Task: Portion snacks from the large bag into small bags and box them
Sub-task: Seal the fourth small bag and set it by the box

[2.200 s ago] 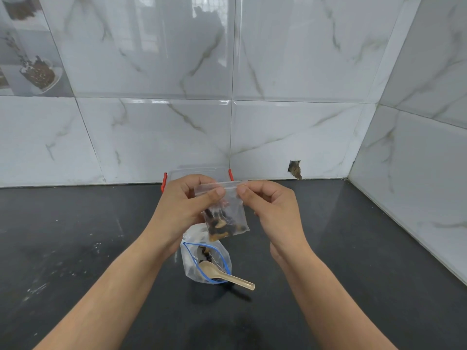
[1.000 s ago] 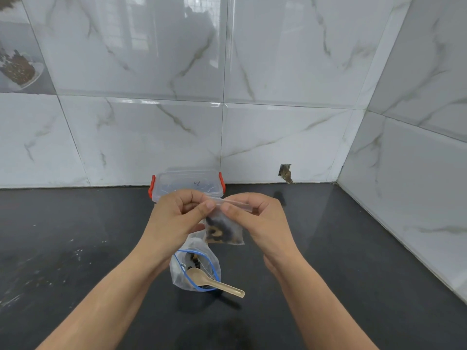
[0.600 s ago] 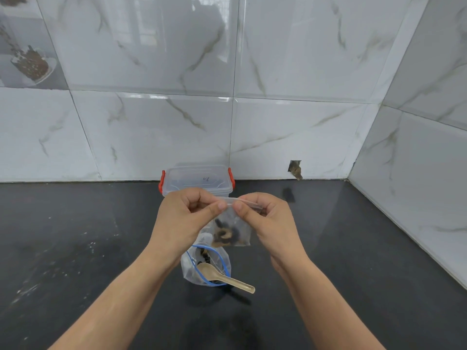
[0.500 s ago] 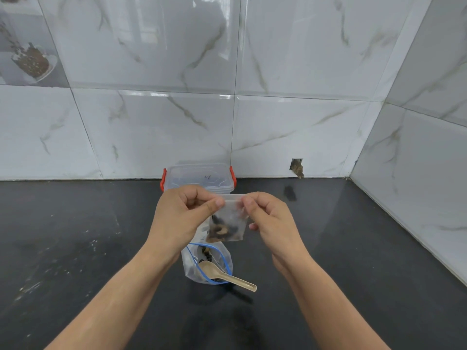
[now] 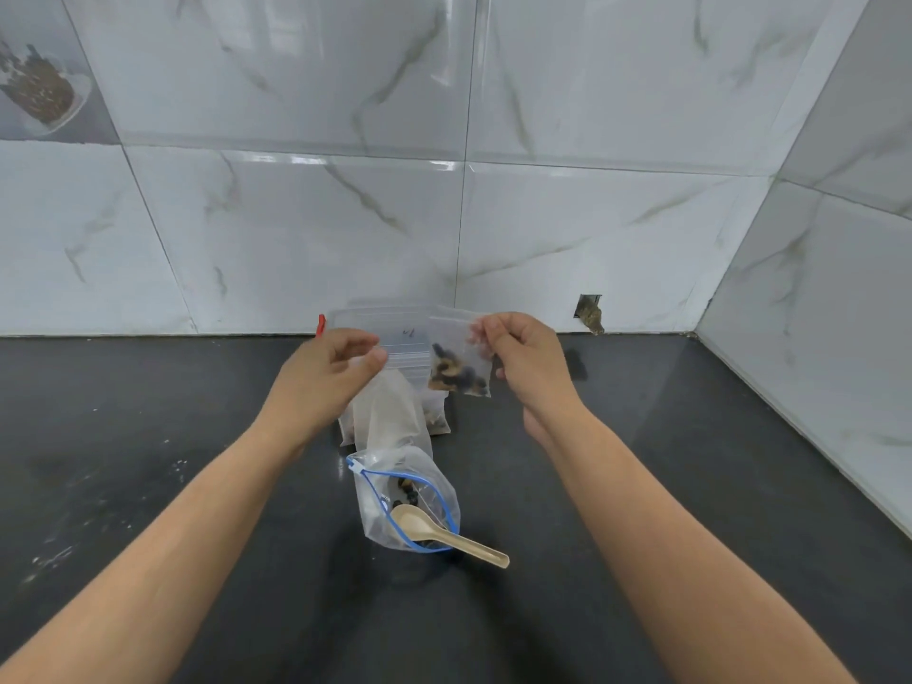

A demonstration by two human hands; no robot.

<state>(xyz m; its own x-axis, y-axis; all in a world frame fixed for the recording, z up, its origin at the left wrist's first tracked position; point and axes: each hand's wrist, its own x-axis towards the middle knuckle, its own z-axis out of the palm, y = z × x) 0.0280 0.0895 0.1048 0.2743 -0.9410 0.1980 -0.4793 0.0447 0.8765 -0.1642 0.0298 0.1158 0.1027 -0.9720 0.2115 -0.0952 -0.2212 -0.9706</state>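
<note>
My right hand [image 5: 528,360] pinches the top right corner of a small clear zip bag [image 5: 461,357] that holds dark and tan snack pieces. The bag hangs in the air in front of the clear plastic box [image 5: 395,333] with red latches, which stands against the wall. My left hand [image 5: 328,372] hovers beside the box with its fingers loosely curled and holds nothing. Below the hands the large bag [image 5: 404,501] with a blue zip rim lies open on the black counter. A beige plastic spoon [image 5: 446,533] sticks out of its mouth.
More snack pieces show through the box's lower right wall [image 5: 437,419]. The black counter [image 5: 148,461] runs left and right, closed in by marble-tiled walls behind and on the right. A small hole [image 5: 589,313] breaks the back wall near the corner.
My left hand has let go of the small bag and drawn off to the left. My right hand alone now holds the bag, a little further right and closer to the box.
</note>
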